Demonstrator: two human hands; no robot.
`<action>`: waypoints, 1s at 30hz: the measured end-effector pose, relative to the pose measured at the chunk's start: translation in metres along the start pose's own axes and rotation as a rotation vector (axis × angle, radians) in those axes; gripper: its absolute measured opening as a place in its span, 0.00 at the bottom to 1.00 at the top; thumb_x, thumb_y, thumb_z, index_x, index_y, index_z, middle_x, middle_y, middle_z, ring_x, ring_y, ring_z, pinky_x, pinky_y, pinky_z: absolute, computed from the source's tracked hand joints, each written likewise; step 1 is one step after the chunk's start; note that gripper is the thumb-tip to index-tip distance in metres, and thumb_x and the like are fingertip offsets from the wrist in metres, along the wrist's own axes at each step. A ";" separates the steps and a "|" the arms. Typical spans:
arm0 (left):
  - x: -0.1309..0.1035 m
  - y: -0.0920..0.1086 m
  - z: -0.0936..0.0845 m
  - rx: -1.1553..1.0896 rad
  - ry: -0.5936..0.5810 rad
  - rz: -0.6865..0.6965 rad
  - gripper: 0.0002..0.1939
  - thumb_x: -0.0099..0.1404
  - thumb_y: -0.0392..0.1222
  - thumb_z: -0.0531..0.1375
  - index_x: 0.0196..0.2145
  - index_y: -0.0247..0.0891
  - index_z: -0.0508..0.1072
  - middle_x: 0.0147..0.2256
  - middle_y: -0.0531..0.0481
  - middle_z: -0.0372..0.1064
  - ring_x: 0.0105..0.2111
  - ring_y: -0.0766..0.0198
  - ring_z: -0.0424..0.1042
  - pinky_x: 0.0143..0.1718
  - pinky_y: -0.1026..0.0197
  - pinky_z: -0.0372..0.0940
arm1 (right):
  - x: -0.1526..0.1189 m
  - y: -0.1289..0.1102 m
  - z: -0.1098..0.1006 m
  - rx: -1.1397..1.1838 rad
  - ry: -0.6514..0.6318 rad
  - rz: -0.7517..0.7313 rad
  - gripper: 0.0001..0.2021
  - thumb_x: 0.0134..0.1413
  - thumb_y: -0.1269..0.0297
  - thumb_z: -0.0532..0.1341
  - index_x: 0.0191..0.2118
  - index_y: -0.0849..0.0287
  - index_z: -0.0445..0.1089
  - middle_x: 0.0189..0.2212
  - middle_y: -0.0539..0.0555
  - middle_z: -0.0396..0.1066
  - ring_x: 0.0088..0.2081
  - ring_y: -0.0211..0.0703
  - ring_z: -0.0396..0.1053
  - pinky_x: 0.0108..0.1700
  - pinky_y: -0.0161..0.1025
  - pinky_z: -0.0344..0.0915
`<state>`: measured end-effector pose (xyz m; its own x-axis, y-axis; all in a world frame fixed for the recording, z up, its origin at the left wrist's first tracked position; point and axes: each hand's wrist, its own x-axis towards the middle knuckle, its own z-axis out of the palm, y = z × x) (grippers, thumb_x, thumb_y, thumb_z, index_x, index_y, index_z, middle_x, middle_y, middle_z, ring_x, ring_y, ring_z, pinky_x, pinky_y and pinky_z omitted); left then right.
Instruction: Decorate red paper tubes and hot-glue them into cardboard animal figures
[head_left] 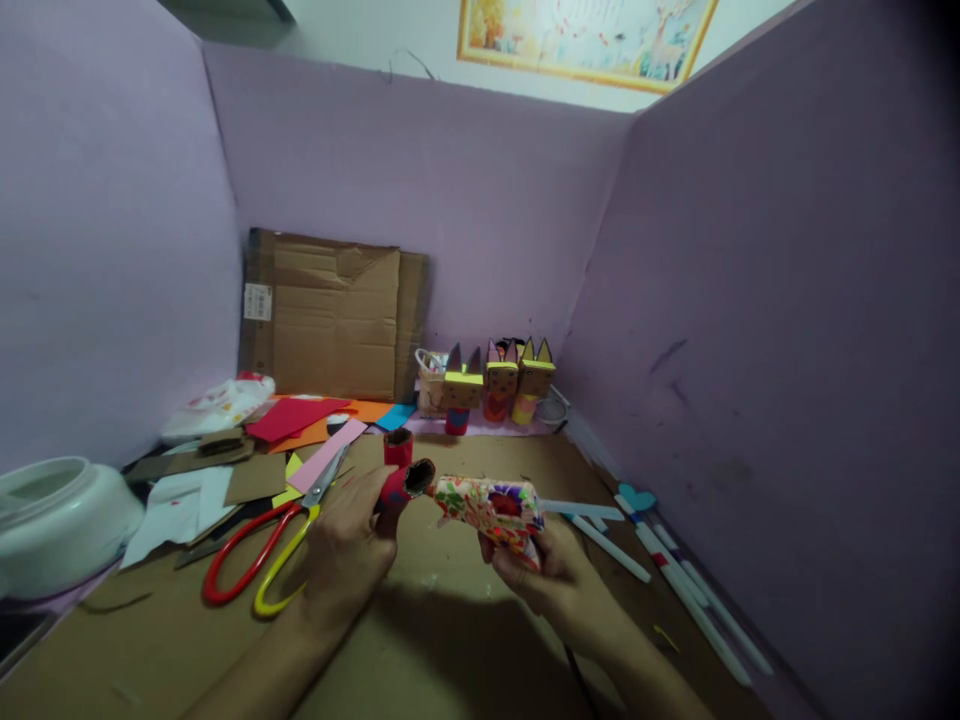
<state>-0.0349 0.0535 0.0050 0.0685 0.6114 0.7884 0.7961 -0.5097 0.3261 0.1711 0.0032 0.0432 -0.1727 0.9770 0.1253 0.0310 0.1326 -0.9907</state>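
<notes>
My left hand (349, 545) is closed around a small red paper-covered cardboard tube (394, 487), its open end tilted up to the right. In my right hand (544, 560) is a glue gun (487, 505) with a colourful floral pattern. A whitish glue stick (581, 510) seems to stick out of its back, and its tip points left, right at the tube's rim; whether they touch I cannot tell. Just behind the held tube stands another red tube (398, 447). Scissors (300, 530) with one red and one yellow handle lie beside my left hand.
Figures with pointed ears (463, 385) stand at the back near a small basket (431, 385). Flat cardboard (334, 315) leans on the rear wall. Coloured paper (292, 420) and a white pot (64, 520) are at left. Markers (697, 590) line the right side.
</notes>
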 end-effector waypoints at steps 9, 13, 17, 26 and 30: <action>0.000 0.000 0.001 0.011 0.023 0.011 0.09 0.64 0.43 0.57 0.40 0.38 0.73 0.33 0.48 0.76 0.36 0.59 0.75 0.38 0.61 0.66 | 0.003 0.002 -0.001 -0.020 -0.027 0.032 0.14 0.42 0.55 0.62 0.29 0.59 0.62 0.22 0.46 0.54 0.23 0.34 0.49 0.25 0.33 0.49; 0.002 0.001 0.000 0.031 0.025 0.037 0.09 0.64 0.43 0.57 0.40 0.38 0.73 0.31 0.48 0.76 0.35 0.59 0.75 0.36 0.62 0.66 | 0.003 0.003 -0.003 -0.047 -0.021 0.027 0.14 0.43 0.55 0.62 0.27 0.59 0.61 0.22 0.46 0.53 0.24 0.34 0.49 0.25 0.33 0.49; 0.003 0.002 -0.002 0.027 0.040 0.052 0.09 0.64 0.43 0.56 0.39 0.38 0.73 0.31 0.48 0.76 0.33 0.59 0.75 0.34 0.62 0.66 | 0.004 0.005 -0.005 -0.053 -0.022 0.012 0.14 0.43 0.55 0.62 0.27 0.59 0.60 0.21 0.46 0.53 0.23 0.33 0.49 0.25 0.33 0.49; 0.002 0.003 -0.003 0.030 0.017 0.056 0.11 0.66 0.45 0.55 0.39 0.38 0.73 0.29 0.49 0.75 0.32 0.60 0.74 0.34 0.62 0.65 | 0.006 0.007 -0.007 -0.141 -0.023 -0.026 0.11 0.46 0.57 0.58 0.28 0.59 0.60 0.20 0.45 0.52 0.20 0.32 0.47 0.21 0.33 0.45; 0.001 0.002 -0.003 0.027 0.008 0.045 0.10 0.65 0.44 0.55 0.40 0.38 0.73 0.30 0.49 0.75 0.32 0.61 0.74 0.33 0.63 0.65 | 0.007 0.007 -0.007 -0.128 -0.019 -0.029 0.11 0.46 0.57 0.58 0.26 0.58 0.58 0.20 0.45 0.52 0.19 0.31 0.47 0.21 0.33 0.45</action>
<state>-0.0348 0.0518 0.0079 0.0998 0.5838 0.8058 0.8083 -0.5198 0.2765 0.1774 0.0122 0.0380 -0.1938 0.9692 0.1517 0.1510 0.1822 -0.9716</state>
